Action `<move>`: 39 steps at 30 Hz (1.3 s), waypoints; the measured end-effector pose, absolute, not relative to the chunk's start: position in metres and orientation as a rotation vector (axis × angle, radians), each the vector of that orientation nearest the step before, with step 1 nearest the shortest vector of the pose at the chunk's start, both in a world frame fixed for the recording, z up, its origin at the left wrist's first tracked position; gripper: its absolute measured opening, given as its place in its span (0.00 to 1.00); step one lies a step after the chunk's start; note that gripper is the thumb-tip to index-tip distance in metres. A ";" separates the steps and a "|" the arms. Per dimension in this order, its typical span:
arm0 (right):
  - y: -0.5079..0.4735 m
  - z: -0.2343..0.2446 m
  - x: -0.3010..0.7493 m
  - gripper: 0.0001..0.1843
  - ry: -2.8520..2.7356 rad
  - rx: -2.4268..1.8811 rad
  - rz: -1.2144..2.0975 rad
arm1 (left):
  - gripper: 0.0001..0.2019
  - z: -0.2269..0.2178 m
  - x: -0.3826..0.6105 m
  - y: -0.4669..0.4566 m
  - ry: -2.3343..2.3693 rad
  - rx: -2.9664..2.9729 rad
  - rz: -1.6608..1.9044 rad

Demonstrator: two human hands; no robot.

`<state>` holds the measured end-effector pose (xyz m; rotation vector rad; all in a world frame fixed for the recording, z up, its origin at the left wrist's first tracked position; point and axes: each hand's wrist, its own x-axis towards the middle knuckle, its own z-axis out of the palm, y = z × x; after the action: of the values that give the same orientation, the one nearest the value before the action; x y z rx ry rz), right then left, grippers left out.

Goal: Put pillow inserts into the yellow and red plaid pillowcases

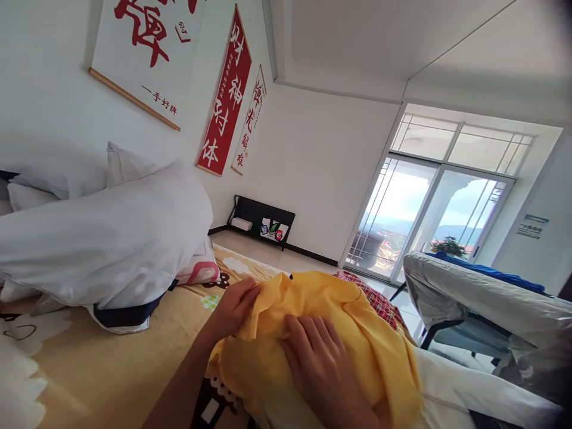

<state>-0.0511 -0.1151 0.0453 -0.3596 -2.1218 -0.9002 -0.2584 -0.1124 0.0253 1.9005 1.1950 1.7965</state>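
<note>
A bright yellow cloth lies bunched in front of me on the bed, its folds loose and rumpled. Along its upper left edge, my left hand pinches a raised fold between thumb and fingers. My right hand rests lower on the same cloth, back of the hand up, fingers together and curled at a fold. The cloth's full shape is hidden by its folds and my hands. From behind its far right side shows a red checked cloth.
A patterned tan bed sheet spreads beneath. White bedding is heaped at left. On the right stand a plastic-covered table and a chair. A low black rack sits by the far wall, near a glass door.
</note>
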 end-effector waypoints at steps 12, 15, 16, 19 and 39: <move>-0.103 0.038 -0.023 0.12 -2.200 0.041 -0.857 | 0.17 0.023 -0.292 -0.119 0.855 1.490 1.830; -0.103 0.040 -0.013 0.13 -2.187 0.069 -0.854 | 0.18 0.022 -0.291 -0.120 0.741 1.437 1.865; -0.103 0.041 -0.011 0.13 -2.191 0.065 -0.845 | 0.19 0.022 -0.289 -0.119 0.700 1.416 1.873; -0.101 0.045 -0.009 0.10 -2.235 -0.054 -0.770 | 0.20 0.021 -0.277 -0.116 0.609 1.362 1.837; -0.077 0.059 -0.080 0.04 -2.321 -0.400 -0.775 | 0.15 0.024 -0.283 -0.119 0.814 1.871 1.514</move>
<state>-0.0797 -0.0774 0.0587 -0.3999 -2.3210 -0.7748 -0.2830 -0.1189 0.0241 1.8708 0.8136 1.5135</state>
